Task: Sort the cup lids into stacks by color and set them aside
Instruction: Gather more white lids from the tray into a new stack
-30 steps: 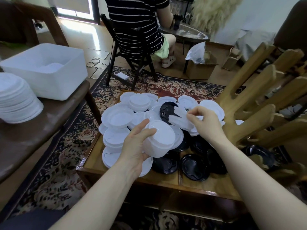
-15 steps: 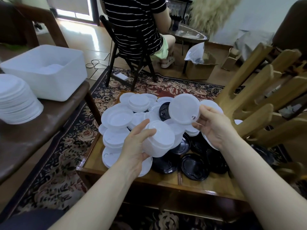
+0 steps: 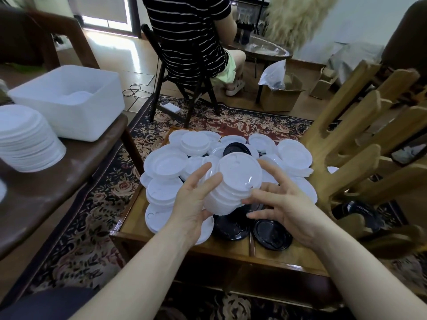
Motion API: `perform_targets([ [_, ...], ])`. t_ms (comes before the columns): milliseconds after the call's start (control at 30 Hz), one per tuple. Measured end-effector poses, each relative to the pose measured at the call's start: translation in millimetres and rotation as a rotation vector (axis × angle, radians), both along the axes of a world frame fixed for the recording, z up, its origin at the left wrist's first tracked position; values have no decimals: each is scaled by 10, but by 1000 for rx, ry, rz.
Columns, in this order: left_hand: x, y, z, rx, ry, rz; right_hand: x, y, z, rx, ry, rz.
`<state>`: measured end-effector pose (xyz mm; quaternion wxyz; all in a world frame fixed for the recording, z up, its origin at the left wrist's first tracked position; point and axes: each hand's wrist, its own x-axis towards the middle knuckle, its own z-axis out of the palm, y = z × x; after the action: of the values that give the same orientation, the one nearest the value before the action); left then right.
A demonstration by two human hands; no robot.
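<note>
Above the near half of the low wooden table point(image 3: 233, 248), our left hand point(image 3: 193, 205) cups a short stack of white round plastic cup lids point(image 3: 231, 181), thumb and fingers wrapped round its left side and base. Our right hand point(image 3: 280, 204) has its grip slack: fingers spread and lightly curled, fingertips point(image 3: 246, 200) touching the stack's right edge, pinching nothing. The topmost lid sits a little askew on the stack, so we judge it has just been laid on and not pressed home.

Under and beyond the stack, the table carries a loose heap of more white lids point(image 3: 166, 162), with glossy black round lids point(image 3: 272, 232) on the side nearest us and one black lid point(image 3: 235, 147) showing at the far side of the heap. Left of the table, on a dark brown bench point(image 3: 69, 179), stand a tall finished pile of white lids point(image 3: 27, 139) and a white rectangular plastic tub point(image 3: 69, 100).

The risk we see: the held stack is tilted and gripped by one hand only, so the unseated top lid could slide off into the heap, or the stack could splay if squeezed unevenly.

We cannot count the lids in the stack, nor see how many black ones lie buried under the white. The pale wooden rack point(image 3: 351, 144) right of the table hides that edge.
</note>
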<state>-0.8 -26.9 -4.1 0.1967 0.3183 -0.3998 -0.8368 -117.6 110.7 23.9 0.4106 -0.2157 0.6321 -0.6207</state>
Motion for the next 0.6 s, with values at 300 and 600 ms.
perform_targets([
  [300,-6,-36,4,-29,3,-69,-94,42,-96,244,550,79],
  [600,-14,9,-18,-18,-15,-123,-170,115,38,150,676,395],
])
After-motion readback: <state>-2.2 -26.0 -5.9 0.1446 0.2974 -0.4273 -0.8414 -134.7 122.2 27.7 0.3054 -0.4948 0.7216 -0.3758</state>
